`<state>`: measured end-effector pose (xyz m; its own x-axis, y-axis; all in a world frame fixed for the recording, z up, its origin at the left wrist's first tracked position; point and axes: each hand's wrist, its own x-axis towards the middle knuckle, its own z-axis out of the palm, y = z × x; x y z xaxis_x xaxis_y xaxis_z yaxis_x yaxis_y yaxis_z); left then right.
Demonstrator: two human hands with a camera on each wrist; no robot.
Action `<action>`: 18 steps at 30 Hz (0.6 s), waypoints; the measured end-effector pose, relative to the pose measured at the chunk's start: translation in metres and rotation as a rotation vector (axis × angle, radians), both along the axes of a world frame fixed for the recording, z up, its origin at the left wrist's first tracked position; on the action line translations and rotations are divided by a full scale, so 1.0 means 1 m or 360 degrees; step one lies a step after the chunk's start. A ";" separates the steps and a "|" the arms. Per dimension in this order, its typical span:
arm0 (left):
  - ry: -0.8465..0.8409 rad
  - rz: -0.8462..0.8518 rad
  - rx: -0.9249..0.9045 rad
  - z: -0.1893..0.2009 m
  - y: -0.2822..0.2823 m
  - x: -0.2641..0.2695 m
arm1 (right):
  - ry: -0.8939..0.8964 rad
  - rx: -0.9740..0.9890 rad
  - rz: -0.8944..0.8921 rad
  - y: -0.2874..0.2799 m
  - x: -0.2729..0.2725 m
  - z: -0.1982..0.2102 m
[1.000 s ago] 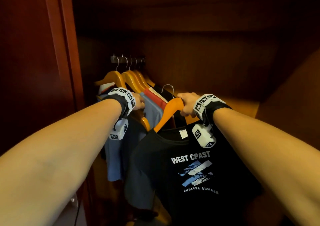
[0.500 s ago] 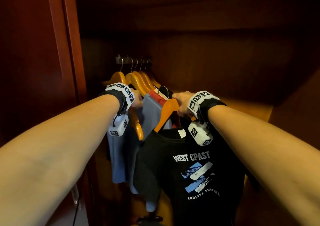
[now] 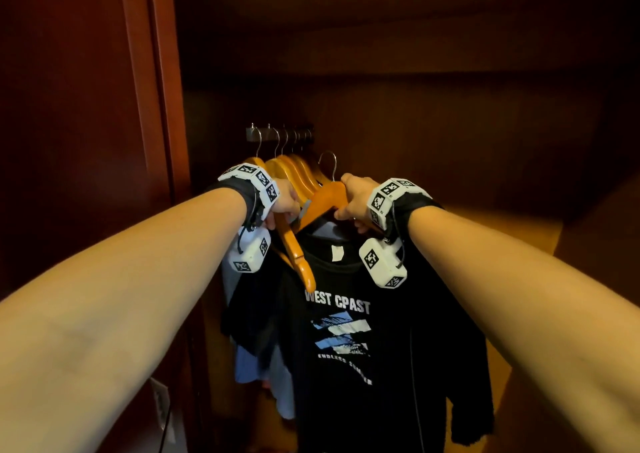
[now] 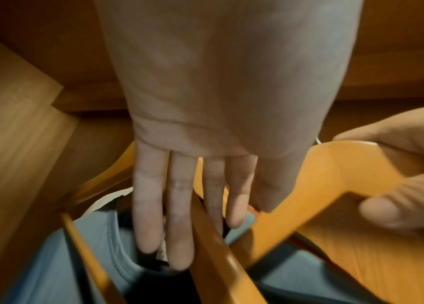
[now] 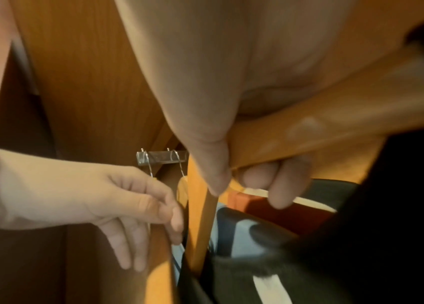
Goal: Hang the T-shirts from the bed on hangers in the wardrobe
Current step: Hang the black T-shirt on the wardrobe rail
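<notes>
A: What is gripped by the right hand (image 3: 356, 199)?

B: A wooden hanger (image 3: 323, 199) is gripped at its top, thumb on one face and fingers (image 5: 281, 185) curled under the bar. A black T-shirt (image 3: 363, 331) printed "WEST CPAST" is carried on that hanger.

A: Where is the hanger in relation to the rail (image 3: 280, 133)?

B: It is held below the rail and toward the camera. Its metal hook (image 3: 329, 163) is seen in the air under the rail's near end, not yet set on it.

A: And the left hand (image 3: 285, 203)?

B: It is laid flat, fingers (image 4: 179, 216) straight and pushed down among the hung clothes below the rail; nothing is held. A second hanger (image 4: 215, 246) is seen passing between those fingers, and a blue T-shirt (image 4: 57, 257) lies under the fingertips.

A: What is already on the rail?

B: A row of wooden hangers (image 3: 294, 172) is hooked there, bunched together. A blue garment is hung under them, left of the black T-shirt, and a red one (image 5: 252, 203) is glimpsed just behind the gripped hanger.

A: Is the wardrobe (image 3: 415, 88) shown open?

B: Its dark interior is shown behind the rail, with the red-brown door frame (image 3: 152, 88) left of it.
</notes>
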<state>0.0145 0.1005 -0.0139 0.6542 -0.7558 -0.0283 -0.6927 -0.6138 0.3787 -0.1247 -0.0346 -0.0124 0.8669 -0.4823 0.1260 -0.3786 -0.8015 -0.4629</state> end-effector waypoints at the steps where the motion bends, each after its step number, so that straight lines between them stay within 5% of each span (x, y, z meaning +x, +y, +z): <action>1: 0.0017 -0.0006 -0.0019 0.001 0.001 0.000 | -0.0038 0.0021 -0.0003 0.001 0.004 0.001; 6: -0.0040 0.0028 -0.0263 0.013 0.005 0.012 | -0.0236 0.0081 -0.0028 0.007 0.025 0.005; 13: -0.0422 0.0653 -0.0685 0.038 0.009 0.042 | -0.0364 0.0081 -0.0081 0.010 0.061 0.015; 18: -0.0298 0.0751 -0.0541 0.038 0.005 0.060 | -0.0382 0.0172 -0.0028 0.011 0.089 0.024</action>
<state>0.0741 0.1052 0.0237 0.8912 -0.3297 0.3116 -0.4493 -0.7367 0.5054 -0.0356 -0.0234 0.0118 0.8097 -0.5190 0.2740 -0.2611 -0.7367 -0.6237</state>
